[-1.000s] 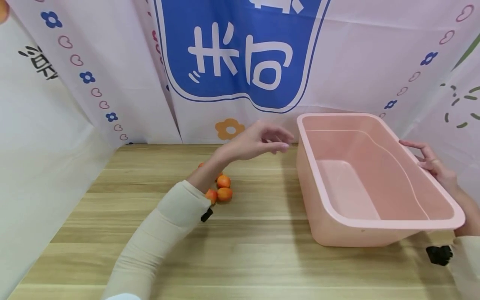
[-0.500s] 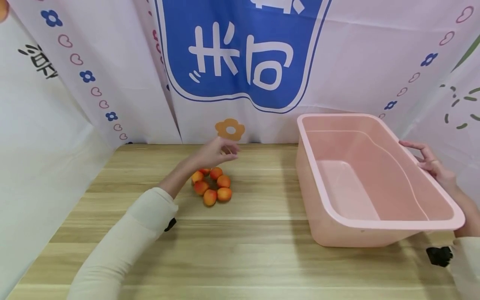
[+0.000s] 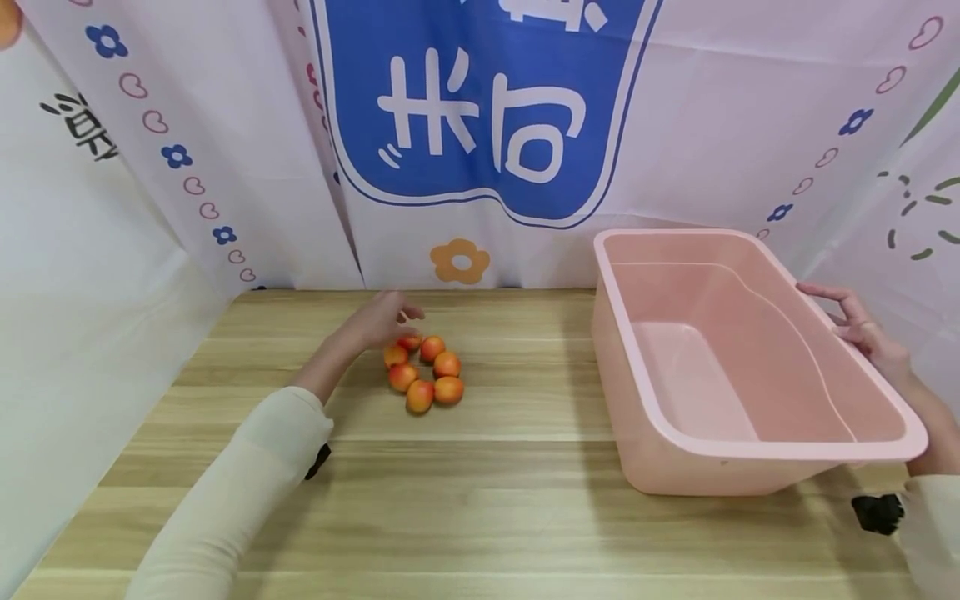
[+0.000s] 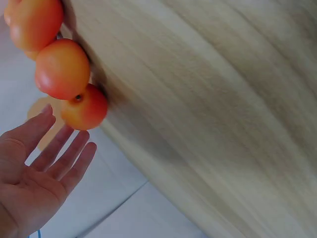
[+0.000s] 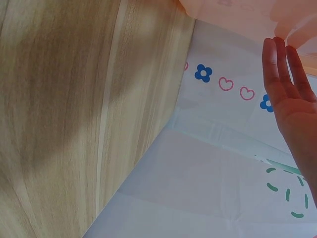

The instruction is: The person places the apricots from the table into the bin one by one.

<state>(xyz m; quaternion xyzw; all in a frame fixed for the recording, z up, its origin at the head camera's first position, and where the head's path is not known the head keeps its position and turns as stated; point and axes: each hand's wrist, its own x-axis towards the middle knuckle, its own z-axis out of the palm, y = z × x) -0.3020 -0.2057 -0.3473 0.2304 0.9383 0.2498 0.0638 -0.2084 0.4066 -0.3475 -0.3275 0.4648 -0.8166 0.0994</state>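
Observation:
Several orange-red apricots (image 3: 419, 396) form a small ring on the wooden table, left of centre. My left hand (image 3: 381, 321) hovers at the ring's far left edge. Seen from the left wrist, its fingers (image 4: 79, 157) are spread and fairly straight, just short of the nearest apricot (image 4: 85, 107), and nothing is held. On the right stands a large pink plastic tub (image 3: 637, 375). My right hand (image 3: 870, 333) lies along the tub's right outer side near the rim. From the right wrist, its straight fingers (image 5: 290, 74) touch the tub's wall.
The wooden table (image 3: 480, 517) ends at a hanging white cloth (image 3: 262, 150) with blue and pink prints at the back. More cloth covers both sides. The tub's walls rise well above the tabletop, and no fruit shows inside it.
My left hand has come left and down, from beside the tub's left wall to the apricots. The right hand and the tub have stayed in place.

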